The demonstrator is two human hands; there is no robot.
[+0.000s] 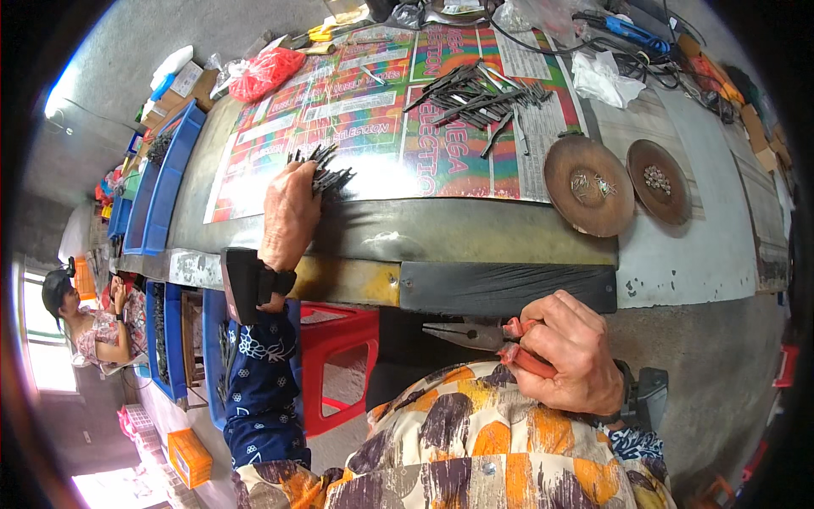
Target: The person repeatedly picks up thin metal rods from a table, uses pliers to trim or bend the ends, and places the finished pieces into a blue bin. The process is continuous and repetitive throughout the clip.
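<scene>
The left hand [291, 210], nearer, touches dark sticks [333, 181] lying up-right of it on the surface [500, 227]; whether its grip pinches any is hidden. The right hand [577, 348] clasps pliers [485, 337] pointing left.

A sheet [356, 140] lies on the table [475, 225], a bunch of sticks [331, 180] near its front, a stick pile [475, 100] behind to the right. Two bowls [566, 157] sit at the right, a tray [180, 174] at the left.

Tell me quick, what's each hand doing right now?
Left hand: touching thin dark pieces; whether it's closed on any cannot be told.
Right hand: closed, holding red-handled pliers.
</scene>
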